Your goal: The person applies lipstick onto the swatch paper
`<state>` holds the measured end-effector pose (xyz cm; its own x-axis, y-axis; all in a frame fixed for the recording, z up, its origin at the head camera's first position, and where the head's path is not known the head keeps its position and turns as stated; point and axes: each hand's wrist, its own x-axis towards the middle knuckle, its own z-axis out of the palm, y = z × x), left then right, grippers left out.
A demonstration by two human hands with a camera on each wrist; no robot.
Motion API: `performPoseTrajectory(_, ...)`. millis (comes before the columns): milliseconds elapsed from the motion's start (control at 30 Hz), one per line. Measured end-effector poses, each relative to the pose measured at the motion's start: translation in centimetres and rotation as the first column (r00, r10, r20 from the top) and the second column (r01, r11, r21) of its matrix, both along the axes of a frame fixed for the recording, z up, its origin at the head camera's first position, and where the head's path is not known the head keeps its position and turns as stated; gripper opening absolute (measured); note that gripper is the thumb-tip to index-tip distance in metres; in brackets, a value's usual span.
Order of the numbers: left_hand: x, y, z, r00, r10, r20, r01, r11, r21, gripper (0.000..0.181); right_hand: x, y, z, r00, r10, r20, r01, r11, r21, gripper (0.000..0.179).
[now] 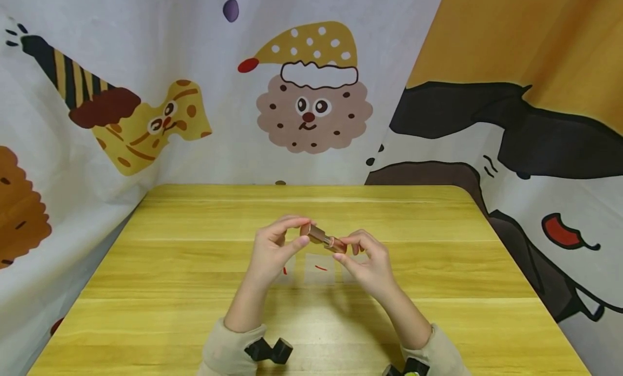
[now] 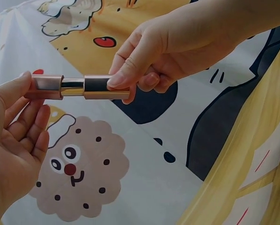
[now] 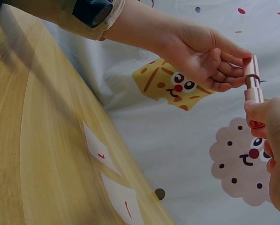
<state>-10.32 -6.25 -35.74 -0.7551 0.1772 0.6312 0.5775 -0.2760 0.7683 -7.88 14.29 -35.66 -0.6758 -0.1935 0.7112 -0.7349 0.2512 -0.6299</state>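
Observation:
A rose-gold lipstick tube hangs above the table between both hands, its cap drawn partly off its base. Between the two parts, a shiny gold collar shows. My left hand pinches the cap between thumb and fingertips. From the other side, my right hand grips the base with thumb and fingers. A red label marks the base's end in the right wrist view. Below the hands lies a small white paper with a short red stroke on it.
Two more white slips, one left and one right, lie partly behind the hands on the yellow wood-grain table. A cartoon-printed curtain hangs beyond the far edge. Black devices sit on both sleeves.

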Motion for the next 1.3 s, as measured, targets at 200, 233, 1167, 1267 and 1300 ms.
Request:
performPoseTrajectory(200,0.0,0.2,-0.2,1.000,-0.013,0.014,0.013,1.000,-0.011,0.031,-0.1,0.0,-0.1,1.000,0.002,-0.019,-0.001,1.000,0.006,0.034)
performPoseTrajectory(233,0.0,0.3,-0.3,1.000,-0.015,0.020,0.015,1.000,-0.015,0.031,-0.1,0.0,-0.1,1.000,0.003,-0.019,-0.003,1.000,0.005,0.035)
performPoseTrajectory(1167,0.0,1.3,-0.9,0.994,0.004,0.105,0.004,0.997,-0.073,0.026,-0.1,0.1,0.1,0.999,0.005,0.038,-0.006,1.000,0.020,0.031)
performPoseTrajectory(1267,-0.1,1.3,-0.9,0.993,0.005,0.118,0.004,0.997,-0.072,0.026,-0.2,0.2,0.1,0.998,0.004,0.056,-0.005,1.000,0.026,0.029)
performPoseTrajectory(1300,-0.2,1.4,-0.9,0.993,0.008,0.121,0.002,0.997,-0.076,0.026,-0.2,0.2,0.1,0.998,0.001,0.063,-0.003,1.000,0.030,0.029)
